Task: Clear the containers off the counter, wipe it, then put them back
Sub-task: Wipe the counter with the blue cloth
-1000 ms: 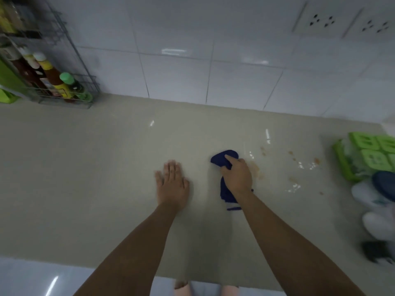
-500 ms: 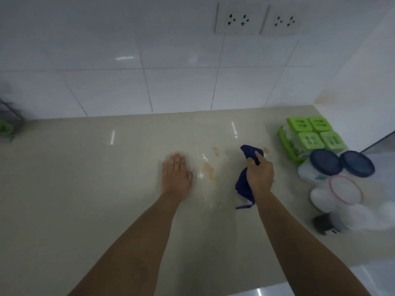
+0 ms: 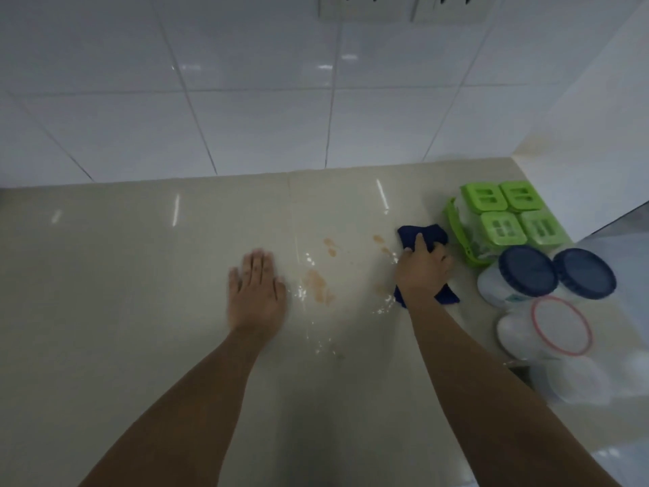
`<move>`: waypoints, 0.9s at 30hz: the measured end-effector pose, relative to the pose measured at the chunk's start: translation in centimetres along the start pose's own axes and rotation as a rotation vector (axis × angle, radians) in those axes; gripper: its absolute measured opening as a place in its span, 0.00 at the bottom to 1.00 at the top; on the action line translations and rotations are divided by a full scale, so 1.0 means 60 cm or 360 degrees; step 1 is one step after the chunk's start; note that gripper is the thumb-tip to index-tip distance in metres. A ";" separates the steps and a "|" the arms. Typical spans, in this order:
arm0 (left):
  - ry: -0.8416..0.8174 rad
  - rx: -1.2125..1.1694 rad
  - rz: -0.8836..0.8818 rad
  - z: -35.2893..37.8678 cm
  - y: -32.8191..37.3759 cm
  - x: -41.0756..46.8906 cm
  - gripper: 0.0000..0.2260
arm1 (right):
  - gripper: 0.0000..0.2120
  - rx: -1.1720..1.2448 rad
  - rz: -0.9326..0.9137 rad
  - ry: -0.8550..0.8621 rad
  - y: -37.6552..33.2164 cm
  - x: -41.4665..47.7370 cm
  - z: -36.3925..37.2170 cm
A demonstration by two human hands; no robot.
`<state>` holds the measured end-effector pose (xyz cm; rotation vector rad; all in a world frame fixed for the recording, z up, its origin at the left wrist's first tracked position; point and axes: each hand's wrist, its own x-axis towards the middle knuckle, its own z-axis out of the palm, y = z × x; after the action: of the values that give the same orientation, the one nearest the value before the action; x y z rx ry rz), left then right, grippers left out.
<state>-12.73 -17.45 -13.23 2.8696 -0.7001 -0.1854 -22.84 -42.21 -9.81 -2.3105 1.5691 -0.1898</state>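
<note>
The desk is seen from above, pale and glossy, and is backed by a white tiled wall. Two sockets are partly cut off by the top edge.

The left hand is laid flat on the desk, palm down. Its fingers are straight and close together, and nothing is held in it.

The right hand is closed over a blue cloth, which is bunched under the palm and pressed to the desk. The forefinger is stretched forward across the cloth, and the other fingers are curled round it. Cloth is seen beyond the fingertips and behind the wrist.

Orange stains are noted on the desk between the two hands, with smaller marks just left of the cloth. Water droplets are scattered among them.

The containers are grouped at the right end of the desk, near the wall corner. Four green-lidded containers are set in a square, just beside the cloth. Two blue-lidded jars are stood nearer the viewer, side by side. A clear container with a red-ringed lid is placed nearer still. Further pale items below it are too blurred to be identified.
</note>
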 end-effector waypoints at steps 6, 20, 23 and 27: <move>0.0002 -0.0010 -0.0006 0.002 -0.001 0.002 0.30 | 0.17 0.0041 -0.0480 0.0127 0.037 -0.069 0.018; 0.0027 -0.0028 -0.0013 0.003 -0.002 0.003 0.31 | 0.17 0.0058 -0.0531 0.0009 -0.006 -0.022 0.029; 0.0048 -0.0036 -0.0009 0.004 -0.002 0.003 0.32 | 0.16 0.0023 -0.0746 0.0031 0.026 -0.039 0.029; 0.0064 -0.0052 -0.0020 0.007 -0.003 0.003 0.32 | 0.15 0.0082 -0.0622 0.0160 0.033 -0.022 0.026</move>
<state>-12.54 -17.44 -13.67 2.8390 -0.6652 -0.1394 -24.63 -41.36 -11.84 -2.5788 1.1218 -0.4409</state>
